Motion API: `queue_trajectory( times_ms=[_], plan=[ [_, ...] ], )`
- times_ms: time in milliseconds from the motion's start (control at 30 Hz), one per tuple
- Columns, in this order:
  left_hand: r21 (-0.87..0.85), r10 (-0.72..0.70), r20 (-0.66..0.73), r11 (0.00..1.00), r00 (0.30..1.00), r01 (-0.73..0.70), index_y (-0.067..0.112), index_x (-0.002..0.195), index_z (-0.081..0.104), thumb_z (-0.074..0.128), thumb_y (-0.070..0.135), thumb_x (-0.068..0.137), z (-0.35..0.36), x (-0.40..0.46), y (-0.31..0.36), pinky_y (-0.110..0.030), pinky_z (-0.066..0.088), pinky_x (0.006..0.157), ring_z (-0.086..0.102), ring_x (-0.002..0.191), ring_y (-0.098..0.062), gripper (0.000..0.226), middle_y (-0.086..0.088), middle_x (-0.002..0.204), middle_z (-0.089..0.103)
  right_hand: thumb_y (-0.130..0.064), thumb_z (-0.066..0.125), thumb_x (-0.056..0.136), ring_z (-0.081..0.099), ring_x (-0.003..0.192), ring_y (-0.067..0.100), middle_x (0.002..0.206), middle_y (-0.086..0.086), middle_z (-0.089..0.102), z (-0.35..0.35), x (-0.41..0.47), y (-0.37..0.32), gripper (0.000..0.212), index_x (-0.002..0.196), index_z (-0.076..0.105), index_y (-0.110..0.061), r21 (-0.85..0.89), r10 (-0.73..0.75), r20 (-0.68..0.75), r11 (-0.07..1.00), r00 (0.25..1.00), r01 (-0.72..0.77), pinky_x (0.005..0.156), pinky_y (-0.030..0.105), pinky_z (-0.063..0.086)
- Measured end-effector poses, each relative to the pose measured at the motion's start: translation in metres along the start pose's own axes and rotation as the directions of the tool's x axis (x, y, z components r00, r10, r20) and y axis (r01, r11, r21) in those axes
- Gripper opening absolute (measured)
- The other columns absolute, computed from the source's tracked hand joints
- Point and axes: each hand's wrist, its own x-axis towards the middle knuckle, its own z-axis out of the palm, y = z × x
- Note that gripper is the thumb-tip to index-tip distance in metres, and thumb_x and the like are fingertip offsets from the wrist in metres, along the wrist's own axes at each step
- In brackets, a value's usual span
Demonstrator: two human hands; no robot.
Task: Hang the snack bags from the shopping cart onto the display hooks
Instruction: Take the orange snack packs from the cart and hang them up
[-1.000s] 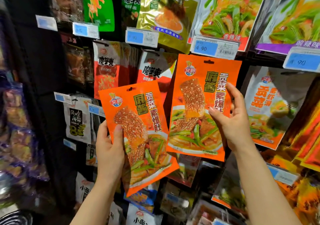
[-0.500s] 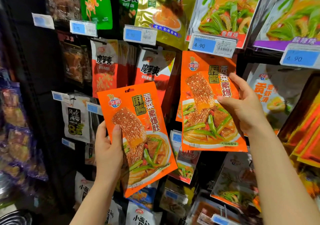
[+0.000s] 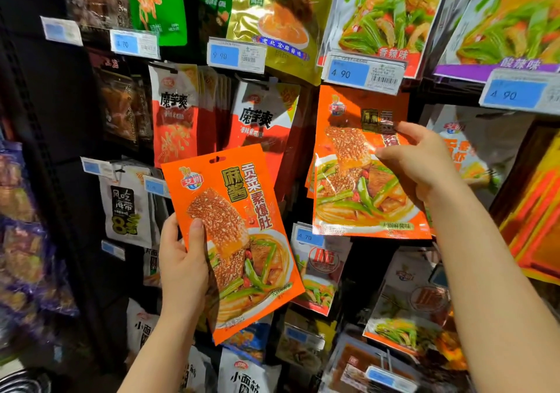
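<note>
Head view: 2 orange snack bags, L hand (image 3: pixel 181 259) fingers clamping one (image 3: pixel 242 241), R hand (image 3: pixel 421 162) the other (image 3: pixel 348 180).

**A shop's snack aisle**

Glossy printed foil snack packets (image 3: pixel 274 19) hang in crowded rows on a dark display rack (image 3: pixel 51 113). White-and-blue paper price labels (image 3: pixel 362 72), some with barcodes, sit beneath each row, left to right.

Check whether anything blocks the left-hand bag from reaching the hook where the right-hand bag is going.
The right hand and its orange bag occupy that spot; the left bag hangs lower left, apart. The hook itself is hidden behind the price tag.
</note>
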Motion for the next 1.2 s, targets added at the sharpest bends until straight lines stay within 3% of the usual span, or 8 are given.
queue_trajectory(
  times_ms=[133,333,500,800,933,1033,1100,1200],
  plan=[
    [0.025,-0.012,-0.02,1.0,1.0,0.012,0.052,0.101,0.054,0.045,0.029,0.101,-0.007,0.0,-0.001,-0.041,0.052,0.082,0.065,0.099,-0.018,0.025,0.005,0.109,0.065,0.002,0.071,0.077,0.066,0.094,0.022,0.116,0.008,0.064,0.012,0.018,0.008,0.064,0.136,0.051,-0.014,-0.026,0.007,0.026,1.0,1.0,-0.007,0.085,0.035,0.056],
    [0.035,-0.019,-0.054,0.999,0.998,0.021,0.042,0.103,0.051,0.043,0.022,0.101,-0.014,-0.001,0.004,-0.017,0.051,0.066,0.064,0.083,0.0,0.021,0.011,0.098,0.064,-0.015,0.065,0.083,0.057,0.114,0.03,0.129,0.01,0.059,0.038,0.043,0.042,0.064,0.142,0.043,-0.027,-0.35,0.0,-0.127,0.936,0.992,-0.045,0.085,0.029,0.044],
    [0.036,-0.029,-0.082,0.999,0.996,0.032,0.04,0.099,0.05,0.043,0.018,0.101,-0.022,-0.002,0.005,-0.011,0.05,0.062,0.063,0.074,0.009,0.024,0.028,0.086,0.065,-0.013,0.059,0.086,0.056,0.115,0.033,0.133,0.014,0.056,0.053,0.056,0.054,0.064,0.144,0.04,-0.031,-0.33,0.011,-0.175,0.941,0.985,-0.069,0.083,0.029,0.043],
    [0.007,-0.038,-0.02,0.999,0.999,0.039,0.042,0.109,0.055,0.046,0.028,0.098,-0.015,0.004,0.003,-0.042,0.052,0.086,0.065,0.101,-0.02,0.019,0.0,0.113,0.067,-0.03,0.064,0.09,0.049,0.118,0.036,0.141,0.016,0.031,0.043,0.024,0.06,0.069,0.149,0.029,-0.023,-0.495,-0.016,-0.079,0.868,0.997,-0.026,0.099,0.034,0.039],
    [-0.055,-0.085,0.059,0.995,0.995,0.088,0.039,0.107,0.057,0.049,0.031,0.095,0.011,-0.004,-0.003,-0.046,0.053,0.086,0.066,0.1,-0.024,0.017,0.0,0.109,0.068,-0.024,0.066,0.089,0.058,0.097,0.012,0.113,0.0,0.055,0.045,-0.04,0.052,0.061,0.144,0.039,-0.026,-0.148,-0.201,0.104,0.965,0.974,0.215,0.088,0.021,0.04],
    [-0.085,-0.152,0.158,0.982,0.976,0.167,0.04,0.108,0.059,0.052,0.035,0.093,0.039,-0.019,-0.009,-0.051,0.052,0.087,0.067,0.1,-0.024,0.018,0.0,0.11,0.069,-0.015,0.072,0.083,0.065,0.103,0.015,0.119,0.001,0.065,0.059,-0.092,0.062,0.074,0.144,0.037,-0.038,0.239,-0.108,0.435,0.971,0.894,0.001,0.088,0.033,0.053],
    [-0.097,-0.178,0.205,0.975,0.962,0.201,0.034,0.113,0.06,0.052,0.033,0.094,0.052,-0.027,-0.012,-0.055,0.051,0.09,0.067,0.101,-0.023,0.02,-0.001,0.112,0.069,-0.013,0.08,0.076,0.059,0.119,0.015,0.134,-0.007,0.057,0.059,-0.11,0.074,0.085,0.14,0.037,-0.049,0.269,-0.128,0.431,0.963,0.893,0.008,0.094,0.04,0.053],
    [-0.092,-0.197,0.27,0.969,0.943,0.228,0.04,0.109,0.06,0.053,0.035,0.093,0.062,-0.031,-0.013,-0.056,0.052,0.088,0.067,0.099,-0.023,0.018,0.001,0.11,0.07,-0.011,0.082,0.072,0.062,0.115,0.013,0.127,-0.014,0.061,0.043,-0.114,0.083,0.09,0.138,0.035,-0.051,0.26,-0.138,0.374,0.965,0.917,0.039,0.094,0.038,0.053]
  ],
)
